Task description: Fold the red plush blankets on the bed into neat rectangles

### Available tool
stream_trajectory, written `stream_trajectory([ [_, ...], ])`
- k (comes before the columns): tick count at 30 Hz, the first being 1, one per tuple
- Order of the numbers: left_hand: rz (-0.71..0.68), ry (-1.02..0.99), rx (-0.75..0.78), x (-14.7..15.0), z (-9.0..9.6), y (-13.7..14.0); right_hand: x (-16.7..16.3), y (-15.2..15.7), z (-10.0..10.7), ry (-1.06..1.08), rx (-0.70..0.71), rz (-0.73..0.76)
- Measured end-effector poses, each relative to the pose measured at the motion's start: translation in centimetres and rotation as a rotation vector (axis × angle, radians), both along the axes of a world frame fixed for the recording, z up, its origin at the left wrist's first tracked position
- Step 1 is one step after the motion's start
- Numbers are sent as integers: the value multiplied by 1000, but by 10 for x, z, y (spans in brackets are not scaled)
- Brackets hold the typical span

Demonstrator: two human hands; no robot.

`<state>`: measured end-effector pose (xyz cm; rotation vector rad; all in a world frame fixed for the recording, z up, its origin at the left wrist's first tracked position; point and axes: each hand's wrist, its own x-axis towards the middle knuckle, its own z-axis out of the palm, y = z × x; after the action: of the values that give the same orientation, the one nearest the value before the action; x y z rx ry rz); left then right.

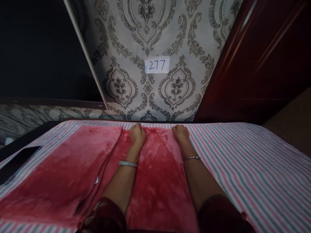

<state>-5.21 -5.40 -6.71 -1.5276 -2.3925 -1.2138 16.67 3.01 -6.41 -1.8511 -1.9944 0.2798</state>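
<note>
A plush red-pink blanket [160,168] lies partly folded on a striped cloth, its left part [55,168] doubled over in layers. At the far edge, my left hand [137,133] is closed on the blanket near the middle, where one layer ends. My right hand [181,132] grips the far right corner, fingers curled round the fabric. Between the two arms the pile runs flat toward me. A small white tag [96,180] pokes out between the left layers. The fingertips of both hands are mostly hidden.
Pink, grey and white striped cloth [243,155] covers the table. A dark flat phone-like object [19,161] rests at the left. Behind stand a black television screen [43,51], a patterned wall with a paper marked 277 [157,65], and a dark red wooden panel [255,64].
</note>
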Motion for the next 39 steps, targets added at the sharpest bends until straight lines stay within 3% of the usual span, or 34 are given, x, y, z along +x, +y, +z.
stream_trajectory([
  [9,31,-96,-25,-8,-11,5,2,-1,-8,17,-29,-17],
  [14,56,-65,13,1,9,-4,1,-11,2,32,-18,-37],
  [17,-108,110,78,12,22,-11,-3,-19,15,32,21,-51],
  [20,-371,253,-109,22,23,-13,-8,-30,25,2,144,0],
  [22,-421,264,-253,24,18,-12,-9,-42,24,-49,213,75],
  [28,-408,254,-348,22,13,-11,4,-80,-8,-182,79,198],
  [33,-368,273,-431,30,19,-22,9,-86,-20,-254,77,205],
  [39,-301,297,-521,25,49,-51,8,-85,-20,-250,84,209],
])
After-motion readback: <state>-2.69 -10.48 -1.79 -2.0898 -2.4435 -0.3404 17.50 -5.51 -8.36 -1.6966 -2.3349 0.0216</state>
